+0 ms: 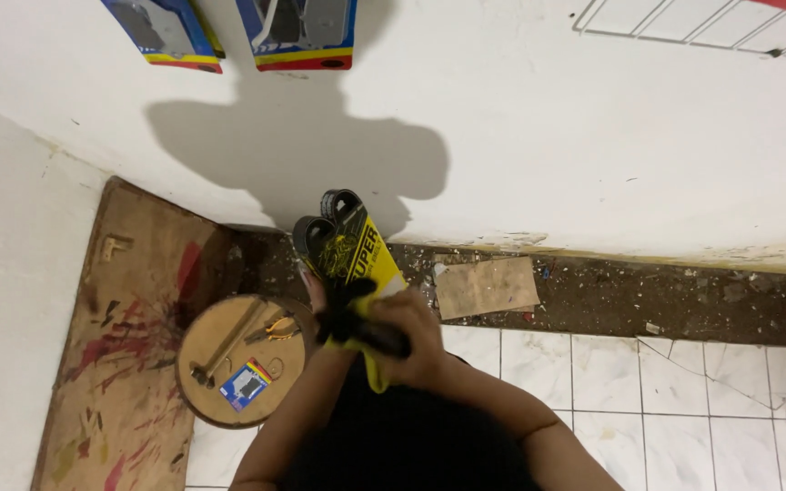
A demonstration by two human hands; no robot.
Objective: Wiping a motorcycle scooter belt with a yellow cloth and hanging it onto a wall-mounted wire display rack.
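Note:
Both hands meet in front of me, low against a white wall. My right hand [416,341] grips the bottom of a yellow and black carded package [357,250] that holds black looped parts, pointing up and away. My left hand [320,305] is mostly hidden behind the package and a black bundle, fingers against the card's left side. A black cylindrical handle-like piece [370,336] lies across under my right fingers.
A round wooden stool top [206,400] at the left carries a hammer [220,350], orange pliers [277,327] and a small blue card. A stained plywood board [125,364] leans beside it. A cardboard scrap [486,286] lies in rubble along the wall. Packaged items hang on the wall above.

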